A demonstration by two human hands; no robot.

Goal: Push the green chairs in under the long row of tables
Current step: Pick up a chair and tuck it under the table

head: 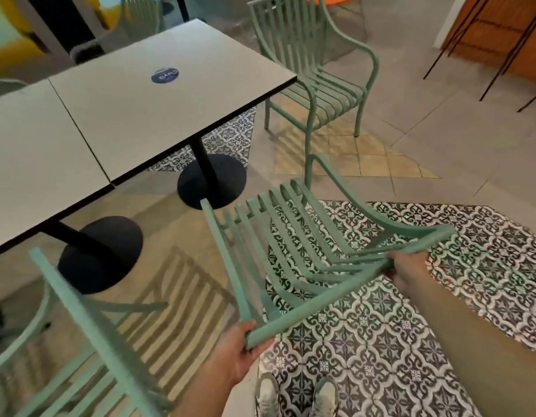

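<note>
Where patterned tiles spread, white tables abut.

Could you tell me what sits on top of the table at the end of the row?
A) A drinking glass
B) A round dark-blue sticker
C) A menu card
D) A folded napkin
B: the end table carries only a round dark-blue sticker on its pale top, while both hands, the left hand and the right hand, grip the top rail of the green chair.

Open floor lies between the held chair and the table row, but two black pedestal bases and a neighbouring chair narrow it.
</note>
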